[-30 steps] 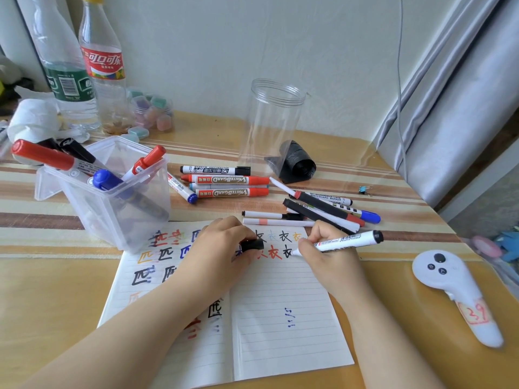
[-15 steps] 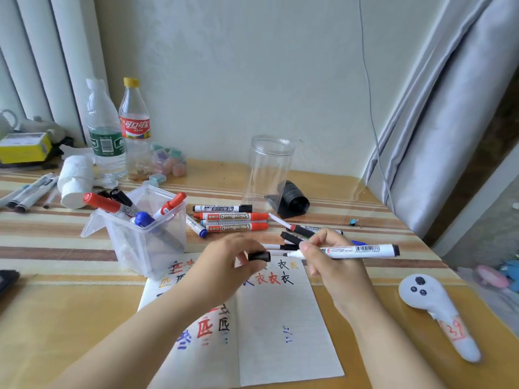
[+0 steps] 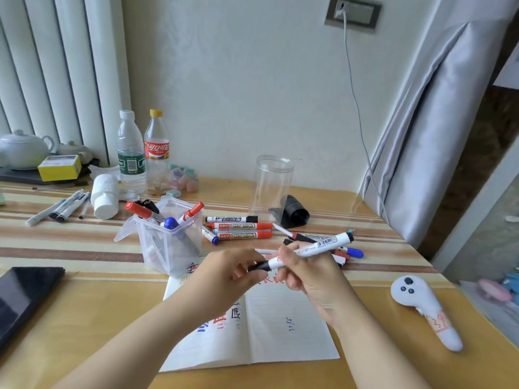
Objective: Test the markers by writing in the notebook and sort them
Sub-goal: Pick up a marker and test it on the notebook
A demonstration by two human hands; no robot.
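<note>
A white marker is raised over the open notebook, gripped mid-barrel by my right hand. Its black cap sits on the near end, pinched by my left hand. The notebook's pages carry black, red, orange and blue characters. Several loose markers lie on the table behind the hands. More markers stand in a clear plastic box to the left of the notebook.
An empty clear jar and a black roll stand behind the loose markers. Two bottles, a white paper roll and pens sit at the back left. A white controller lies right, a dark tablet left.
The marker was lifted off the page. My left hand brought the black cap to its tip and the cap now sits on it. The camera tilted up.
</note>
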